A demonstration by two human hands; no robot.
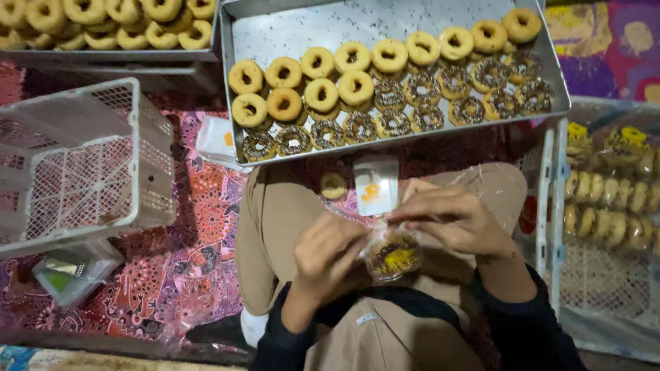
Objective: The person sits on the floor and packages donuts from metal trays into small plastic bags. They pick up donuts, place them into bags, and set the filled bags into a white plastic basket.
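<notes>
1. The left hand (328,255) is curled around the left side of a small clear plastic bag (392,253). Its fingers are bent and pressed against the bag.
2. The right hand (454,218) is at the top of the bag. Its fingers pinch the thin plastic there.
3. Inside the bag sits one round donut with dark chocolate sprinkles and a yellow blob on top (393,258).
4. The bag is held over the person's lap, just above the tan trousers (275,227). The person sits on a bright patterned floor mat (199,206).
5. A small white packet with an orange mark (375,184) lies just above the hands, near the knees.
6. One plain yellow donut (333,185) lies alone beside that packet.
7. A big shiny metal tray (289,27) lies in front of the knees. It holds rows of plain golden ring donuts (320,75) at the back and sprinkle-covered ring donuts (412,113) at the front.
8. A second metal tray piled with plain donuts (103,24) is at the top left.
9. A white plastic basket with a grid of holes (82,158) stands on the left, well apart from the hands.
10. Another white basket (553,206) is on the right. It holds donuts already wrapped in clear bags (608,192).
</notes>
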